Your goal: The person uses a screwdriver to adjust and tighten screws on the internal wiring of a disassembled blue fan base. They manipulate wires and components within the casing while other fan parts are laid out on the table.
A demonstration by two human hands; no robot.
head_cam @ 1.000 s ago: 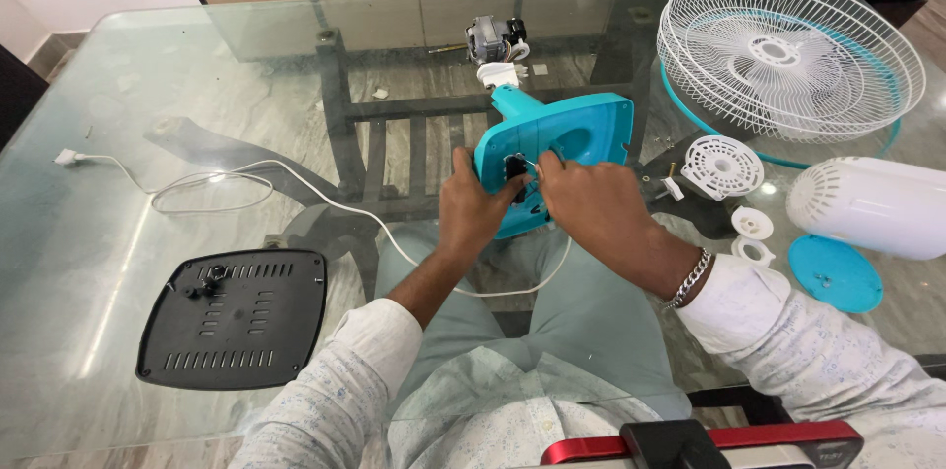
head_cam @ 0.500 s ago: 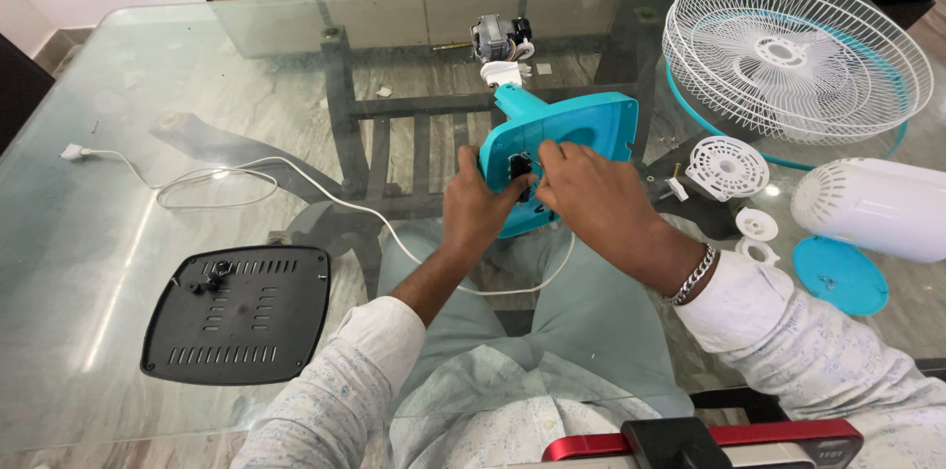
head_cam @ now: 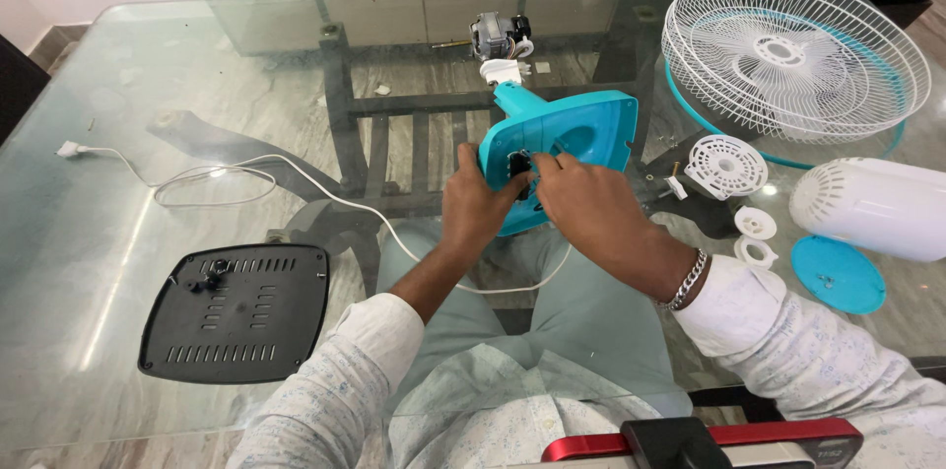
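Person seated at a clear glass worktop (head_cam: pixel 118 65); both hands meet on a turquoise plastic fan-base housing (head_cam: pixel 581 134), which stands tilted near the middle of the worktop, open underside turned toward the person, most likely so the dark fittings inside can be reached. Left hand (head_cam: pixel 478 203) is curled narrow against the housing's lower edge, fingertips at the dark part inside; it seems to steady the piece. Right hand (head_cam: pixel 581 203) lies just beside it, fingers pinched close on the same dark part — whether it grips a small piece I cannot tell.

A thin white power cord (head_cam: pixel 246 168) runs from under the hands across the worktop to a plug at far left; it loops loosely, clear of the work. Behind the housing: a small grey electric motor (head_cam: pixel 493 33).

To the right — a round white wire fan guard (head_cam: pixel 793 50), a white ribbed disc (head_cam: pixel 726 166), small white rings (head_cam: pixel 756 224), a white domed motor cover (head_cam: pixel 872 208) and a turquoise round cap (head_cam: pixel 838 274), all crowded near the right forearm. At left, well apart, lies a black vented square plate (head_cam: pixel 236 311).
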